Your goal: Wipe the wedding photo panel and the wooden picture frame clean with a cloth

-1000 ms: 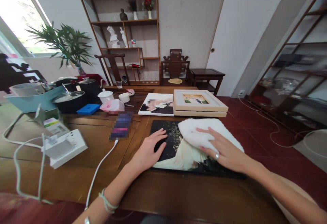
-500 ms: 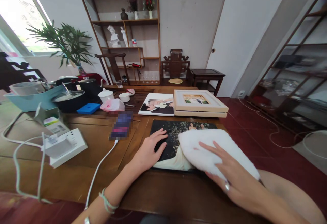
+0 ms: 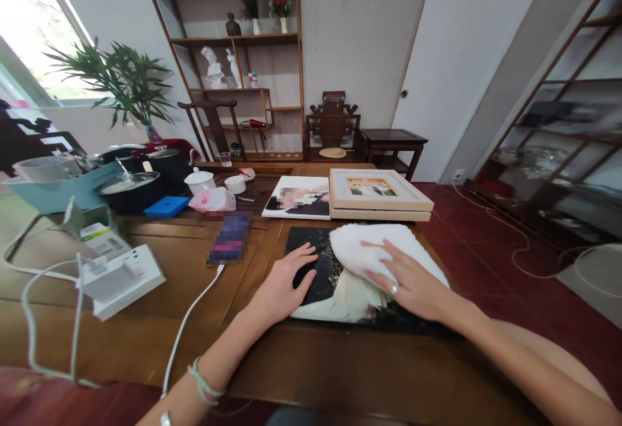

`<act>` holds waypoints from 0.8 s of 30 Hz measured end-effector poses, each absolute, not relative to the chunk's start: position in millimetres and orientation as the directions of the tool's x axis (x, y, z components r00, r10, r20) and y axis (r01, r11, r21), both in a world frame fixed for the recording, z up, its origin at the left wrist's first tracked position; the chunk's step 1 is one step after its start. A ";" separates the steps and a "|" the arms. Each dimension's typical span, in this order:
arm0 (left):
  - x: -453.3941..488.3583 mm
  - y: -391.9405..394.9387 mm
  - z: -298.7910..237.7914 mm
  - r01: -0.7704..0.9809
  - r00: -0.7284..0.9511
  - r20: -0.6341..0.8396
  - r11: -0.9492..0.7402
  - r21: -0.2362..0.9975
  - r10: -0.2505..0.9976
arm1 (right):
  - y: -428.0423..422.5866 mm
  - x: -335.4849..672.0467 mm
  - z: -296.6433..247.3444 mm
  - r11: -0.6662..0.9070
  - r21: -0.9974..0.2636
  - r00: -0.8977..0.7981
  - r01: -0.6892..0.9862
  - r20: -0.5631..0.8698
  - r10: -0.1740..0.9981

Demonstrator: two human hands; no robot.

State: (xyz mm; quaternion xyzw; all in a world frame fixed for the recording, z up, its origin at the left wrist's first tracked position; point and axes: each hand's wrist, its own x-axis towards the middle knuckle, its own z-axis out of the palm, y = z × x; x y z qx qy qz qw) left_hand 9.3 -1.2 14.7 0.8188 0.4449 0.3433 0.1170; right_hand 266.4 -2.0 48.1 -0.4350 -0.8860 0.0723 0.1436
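Observation:
A dark photo panel (image 3: 315,290) with a pale gown in the picture lies flat on the wooden table in front of me. My left hand (image 3: 286,283) rests on its left edge, fingers stretched out and thumb apart, holding nothing. A fluffy white towel (image 3: 413,245) covers the upper right of the panel and hides that part of the picture. My right hand (image 3: 405,280), with a ring on one finger, presses the towel against the surface, its fingers partly sunk into the pile.
Behind the panel lie a white-edged photo print (image 3: 296,197) and a stack of light wooden frames (image 3: 383,202). A phone (image 3: 228,238) with a white cable is to the left. Farther left are a power strip (image 3: 129,283), a blue box (image 3: 166,206) and a lidded pan (image 3: 129,186).
My right hand and the towel have slid left and away from me across the panel, baring its lower right part. My left hand has stayed in place.

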 end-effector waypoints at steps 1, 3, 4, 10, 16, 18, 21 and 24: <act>9.0 -1.3 14.5 0.646 0.368 0.461 -0.579 0.498 0.807 | 10.1 262.4 48.8 0.598 -0.268 -0.565 0.755 0.196 0.802; 8.4 -1.3 14.1 0.646 0.369 0.459 -0.578 0.500 0.809 | 30.0 255.4 50.0 0.579 -0.296 -0.542 0.760 0.204 0.815; 8.3 -1.4 14.0 0.648 0.367 0.455 -0.574 0.500 0.811 | 37.2 252.8 50.1 0.574 -0.303 -0.536 0.760 0.207 0.819; 9.2 -1.6 14.6 0.656 0.359 0.434 -0.554 0.512 0.826 | 27.0 246.1 43.6 0.618 -0.226 -0.564 0.753 0.261 0.783; 10.2 -0.9 15.2 0.666 0.361 0.419 -0.545 0.509 0.833 | -57.0 246.3 40.1 0.740 -0.167 -0.698 0.651 0.252 0.671; 10.2 -1.0 15.1 0.666 0.364 0.425 -0.550 0.504 0.829 | -79.2 248.1 39.0 0.787 -0.178 -0.743 0.590 0.263 0.616; 10.1 -1.1 14.9 0.661 0.368 0.431 -0.558 0.502 0.824 | -89.9 250.8 38.5 0.800 -0.217 -0.746 0.560 0.289 0.600; 10.0 -0.8 14.2 0.660 0.371 0.427 -0.558 0.503 0.824 | -71.8 250.5 40.9 0.748 -0.257 -0.701 0.613 0.261 0.664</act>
